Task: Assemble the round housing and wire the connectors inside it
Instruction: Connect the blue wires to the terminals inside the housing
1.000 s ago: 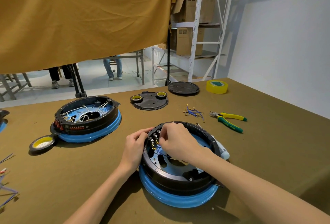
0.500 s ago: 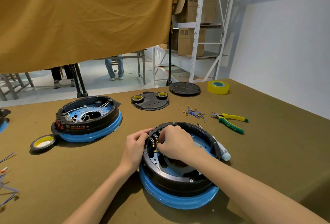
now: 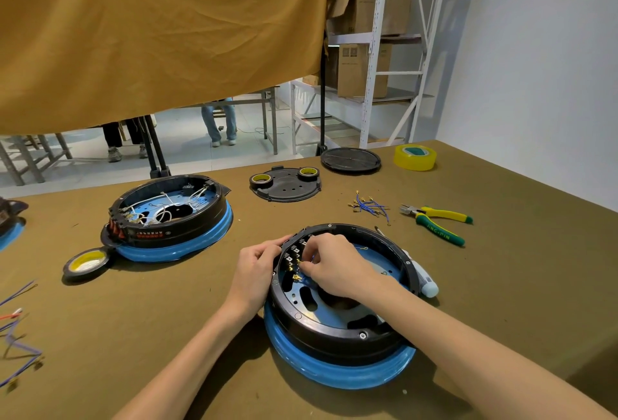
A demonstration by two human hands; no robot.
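Front-centre on the desk [image 3: 140, 319]: round housing [image 3: 337, 326], black ring on blue base. Left hand [image 3: 255, 272] curled round the housing's outer left rim, gripping it. Right hand [image 3: 334, 269] reaches over the rim, inside the ring, fingers bent, tips pinched close at the brass connectors [image 3: 296, 267] on the inner left wall — looks like it's pinching one, w/ a bit of blue wire, can't see exactly. Second housing [image 3: 167, 218], already w/ white wires, sits far left. Loose blue wires [image 3: 369, 207] and pliers [image 3: 434, 224] lie beyond, to the right.
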